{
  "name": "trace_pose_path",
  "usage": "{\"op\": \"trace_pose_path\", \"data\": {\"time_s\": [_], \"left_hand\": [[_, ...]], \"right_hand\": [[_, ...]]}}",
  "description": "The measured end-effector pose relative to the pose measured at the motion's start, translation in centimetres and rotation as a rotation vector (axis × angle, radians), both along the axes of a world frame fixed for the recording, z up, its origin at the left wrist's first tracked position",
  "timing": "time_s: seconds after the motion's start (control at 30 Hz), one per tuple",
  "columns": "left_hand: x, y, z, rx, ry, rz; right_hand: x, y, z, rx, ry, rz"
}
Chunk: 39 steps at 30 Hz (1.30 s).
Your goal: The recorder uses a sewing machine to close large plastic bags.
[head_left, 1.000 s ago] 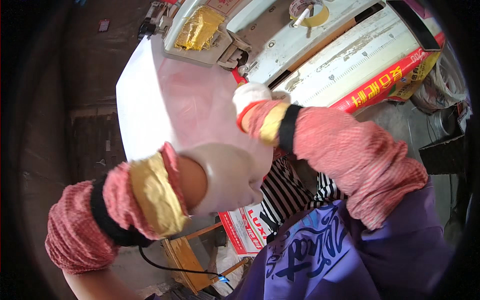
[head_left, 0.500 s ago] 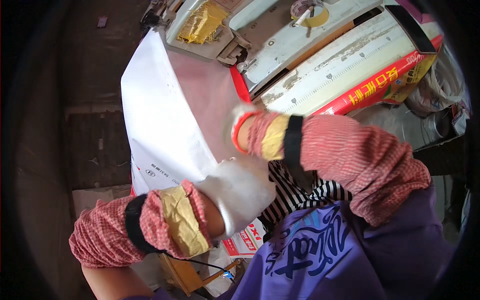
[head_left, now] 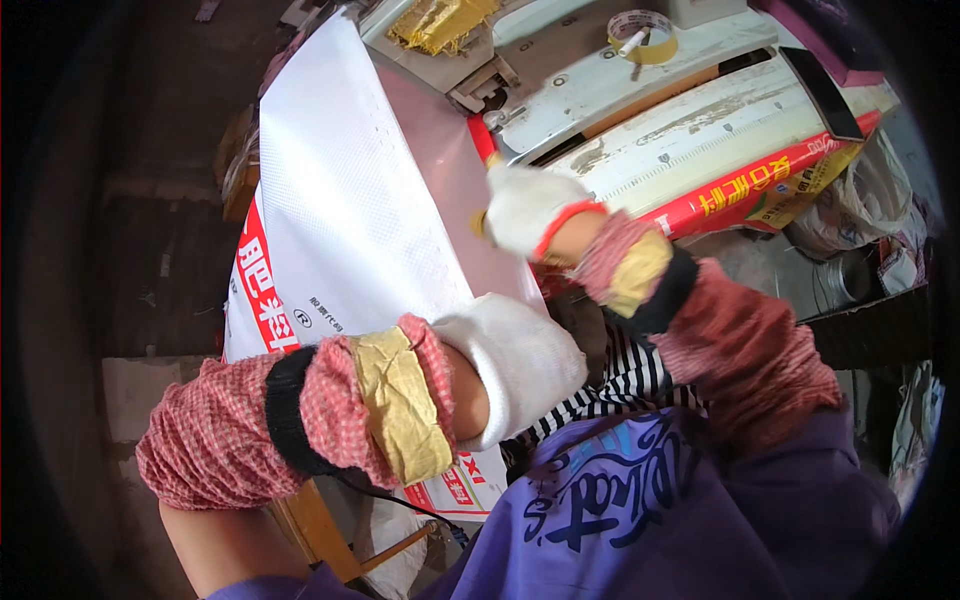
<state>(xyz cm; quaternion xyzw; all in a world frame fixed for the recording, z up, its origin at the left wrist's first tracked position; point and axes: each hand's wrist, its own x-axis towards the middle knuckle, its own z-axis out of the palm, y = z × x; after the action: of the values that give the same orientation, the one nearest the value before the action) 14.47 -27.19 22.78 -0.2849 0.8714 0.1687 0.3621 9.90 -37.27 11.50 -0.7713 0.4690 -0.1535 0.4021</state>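
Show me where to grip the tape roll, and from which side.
Probably pinch the tape roll by its outer edge on the right, coming from that side: its ring looks exposed there, while a white stick lies toward its left.

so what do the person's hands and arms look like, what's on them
The left hand is gloved in white, the right hand too, its cuff edge orange-red. Both forearms wear red-and-white checked oversleeves, each with a black band and a crinkled yellow band. A purple sleeve shows behind the right one.
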Motion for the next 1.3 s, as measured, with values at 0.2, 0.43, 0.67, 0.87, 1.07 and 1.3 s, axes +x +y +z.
{"op": "trace_pose_path", "data": {"time_s": [0.2,0.43,0.67,0.87,1.07,1.3], "left_hand": [[-1.6,0.0,0.2,-0.189,0.118,-0.065],[10.3,-6.7,0.4,-0.373,0.616,-0.248],[0.2,-1.5,5.0,-0.201,-0.209,-0.15],[-0.1,-3.2,0.4,-0.095,-0.008,0.241],[3.8,-10.7,-2.5,-0.437,-0.127,0.093],[13.7,-18.6,-7.2,-0.64,0.411,0.816]], "right_hand": [[1.3,1.1,0.7,-0.204,0.346,0.108],[4.1,-0.5,-2.2,-0.569,0.424,0.161],[2.2,2.6,-3.3,-0.676,0.334,-0.337],[2.4,-1.2,0.5,-0.331,0.274,-0.127],[1.7,-6.9,-2.8,-0.179,0.115,0.015],[3.9,-4.7,-1.5,0.212,-0.603,-0.058]]}}
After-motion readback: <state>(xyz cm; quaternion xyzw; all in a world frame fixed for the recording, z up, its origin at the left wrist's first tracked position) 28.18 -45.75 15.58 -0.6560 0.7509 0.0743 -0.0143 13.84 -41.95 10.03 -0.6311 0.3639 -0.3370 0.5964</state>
